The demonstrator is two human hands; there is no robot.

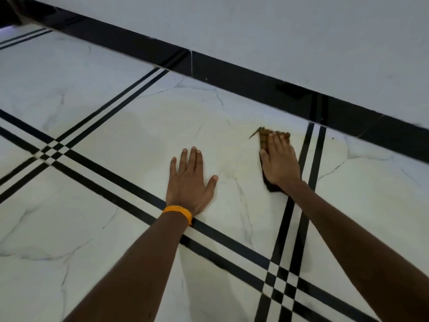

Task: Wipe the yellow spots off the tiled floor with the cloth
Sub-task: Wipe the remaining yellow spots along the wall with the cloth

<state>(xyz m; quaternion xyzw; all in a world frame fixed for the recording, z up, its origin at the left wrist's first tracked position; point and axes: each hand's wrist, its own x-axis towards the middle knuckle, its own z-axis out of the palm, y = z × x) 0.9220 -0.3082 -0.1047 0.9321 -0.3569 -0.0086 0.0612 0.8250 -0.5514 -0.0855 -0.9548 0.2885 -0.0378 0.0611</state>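
Note:
A dark brown cloth (264, 137) lies flat on the white marble-look tiled floor (144, 126), close to the wall. My right hand (279, 160) presses down on it with fingers together, covering most of it; only the far end and a dark corner near my wrist show. My left hand (191, 182) rests palm-down on the bare tile to the left, fingers spread, holding nothing. An orange band (178, 211) circles that wrist. A faint yellowish smear (234, 159) tints the tile between the hands; no distinct spots stand out.
A black skirting strip (232, 77) runs along the base of the pale wall (278, 31) just beyond the cloth. Double black lines (310, 159) cross the floor and meet in checkered crossings (50, 152) at left and lower right.

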